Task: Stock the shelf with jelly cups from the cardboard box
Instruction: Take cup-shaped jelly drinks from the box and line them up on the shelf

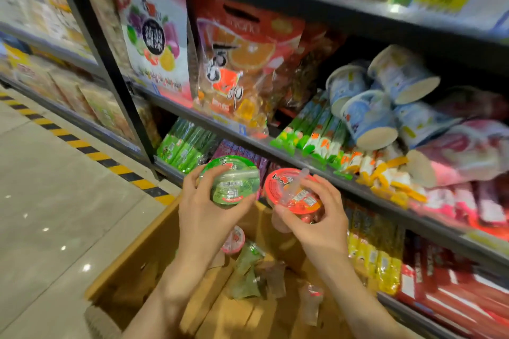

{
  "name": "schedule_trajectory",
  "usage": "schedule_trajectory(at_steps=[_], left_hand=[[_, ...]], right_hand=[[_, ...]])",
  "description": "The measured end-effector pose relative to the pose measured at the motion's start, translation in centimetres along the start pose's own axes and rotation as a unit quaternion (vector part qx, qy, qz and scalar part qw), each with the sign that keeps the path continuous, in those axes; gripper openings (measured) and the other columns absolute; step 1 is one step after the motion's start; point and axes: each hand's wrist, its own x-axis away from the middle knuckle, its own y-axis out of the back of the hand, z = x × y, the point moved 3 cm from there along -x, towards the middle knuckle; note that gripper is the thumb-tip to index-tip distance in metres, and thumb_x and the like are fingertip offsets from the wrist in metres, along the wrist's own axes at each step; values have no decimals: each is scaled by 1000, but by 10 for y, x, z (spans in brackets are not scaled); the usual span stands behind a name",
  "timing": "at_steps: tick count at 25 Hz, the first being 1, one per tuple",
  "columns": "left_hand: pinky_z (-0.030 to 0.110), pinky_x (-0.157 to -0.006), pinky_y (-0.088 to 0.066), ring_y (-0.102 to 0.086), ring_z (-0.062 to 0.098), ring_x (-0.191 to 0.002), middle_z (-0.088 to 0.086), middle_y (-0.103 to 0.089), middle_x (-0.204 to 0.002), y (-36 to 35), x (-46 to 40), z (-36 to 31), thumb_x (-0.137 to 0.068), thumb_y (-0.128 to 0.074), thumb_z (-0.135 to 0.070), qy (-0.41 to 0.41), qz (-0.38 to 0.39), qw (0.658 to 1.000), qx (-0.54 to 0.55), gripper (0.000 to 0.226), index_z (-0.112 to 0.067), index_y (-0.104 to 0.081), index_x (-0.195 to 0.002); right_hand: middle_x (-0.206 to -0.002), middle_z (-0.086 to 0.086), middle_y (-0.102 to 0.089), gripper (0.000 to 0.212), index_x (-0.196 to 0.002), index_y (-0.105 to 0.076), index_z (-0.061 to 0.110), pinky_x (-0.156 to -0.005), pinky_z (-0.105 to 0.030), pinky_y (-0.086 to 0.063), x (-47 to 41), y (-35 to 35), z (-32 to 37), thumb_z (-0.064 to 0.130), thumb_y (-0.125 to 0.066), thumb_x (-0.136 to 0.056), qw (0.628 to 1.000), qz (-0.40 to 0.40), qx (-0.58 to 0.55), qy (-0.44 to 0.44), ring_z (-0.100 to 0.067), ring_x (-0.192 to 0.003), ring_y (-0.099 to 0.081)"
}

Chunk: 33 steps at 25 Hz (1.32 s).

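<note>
My left hand (202,212) grips a green-lidded jelly cup (230,180), its lid facing me. My right hand (321,217) grips a red-lidded jelly cup (293,191) right beside it. Both cups are held above the open cardboard box (132,253), just in front of the shelf edge (358,191). Inside the box lie another red jelly cup (234,239) and green and red wrapped cups (252,275) at the bottom.
The shelf holds green stick packs (311,129), tipped blue cups (369,107), pink packs (462,151) and an orange snack bag (239,69). A lower shelf (413,308) carries yellow and red packs. Yellow-black floor tape (82,146) runs along the left shelving.
</note>
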Motion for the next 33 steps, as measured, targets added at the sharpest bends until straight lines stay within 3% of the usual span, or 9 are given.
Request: schedule_trajectory(at_steps=[3, 9, 13, 14, 18, 23, 27, 30, 33], left_hand=[[-10, -82, -18, -36, -3, -114, 5, -50, -123, 37, -24, -79, -61, -83, -29, -11, 7, 1000, 28, 53, -31, -60, -108], [-8, -86, -20, -33, -23, -110, -6, -50, -121, 132, -91, -255, -63, -80, -35, -85, 9, 993, 77, 49, -39, -54, -104], [1, -93, -27, -42, -2, -120, -19, -51, -116, 192, -129, -369, -61, -78, -48, -131, 23, 986, 105, 50, -35, -57, -105], [4, -94, -30, -45, -1, -118, -20, -52, -115, 205, -136, -395, -61, -74, -49, -145, 17, 983, 111, 48, -35, -58, -104], [4, -85, -35, -48, -12, -103, -21, -54, -109, 249, -164, -483, -55, -64, -57, -174, 1, 972, 155, 43, -48, -51, -95], [9, -78, -41, -54, -1, -94, -18, -58, -103, 272, -193, -568, -59, -80, -51, -232, 12, 952, 197, 46, -44, -52, -95], [31, -80, -48, -60, 10, -95, -9, -61, -104, 260, -207, -620, -60, -79, -48, -251, 65, 933, 249, 44, -43, -55, -96], [28, -75, -48, -59, 6, -93, -9, -62, -105, 237, -206, -660, -60, -76, -52, -271, 111, 915, 277, 43, -42, -56, -96], [13, -66, -43, -59, 6, -91, -8, -62, -104, 208, -198, -705, -57, -75, -56, -282, 146, 898, 303, 43, -43, -55, -93]], right_hand=[[-124, 12, -51, 48, -95, -58, 50, -100, -29, -41, -19, 33, 76, 35, -85, -57, 999, -13, -27, 24, 1, -120, -46], [-126, 25, -46, 51, -97, -58, 58, -102, -35, -41, -68, 111, 253, 42, -84, -56, 996, -53, -61, 43, 1, -123, -44], [-128, 16, -49, 50, -98, -58, 55, -90, -9, -42, -94, 164, 373, 48, -80, -53, 992, -77, -60, 78, 3, -122, -45], [-128, 13, -50, 51, -98, -58, 55, -91, -10, -42, -100, 177, 401, 49, -76, -51, 990, -86, -59, 92, 3, -121, -46], [-125, 14, -53, 49, -95, -60, 54, -103, -36, -41, -119, 223, 496, 51, -74, -48, 982, -116, -74, 133, -2, -121, -48], [-122, 17, -55, 50, -95, -62, 51, -100, -40, -46, -139, 276, 568, 37, -84, -53, 966, -163, -89, 178, -8, -117, -54], [-123, 12, -56, 51, -94, -63, 52, -82, -19, -51, -146, 323, 599, 45, -87, -50, 955, -205, -88, 197, -10, -113, -57], [-121, 12, -57, 50, -94, -64, 49, -78, -13, -50, -145, 367, 607, 53, -81, -47, 945, -257, -69, 193, -6, -111, -56], [-116, 9, -60, 48, -100, -62, 39, -81, -21, -51, -145, 416, 609, 43, -82, -56, 933, -302, -37, 193, -9, -108, -58]])
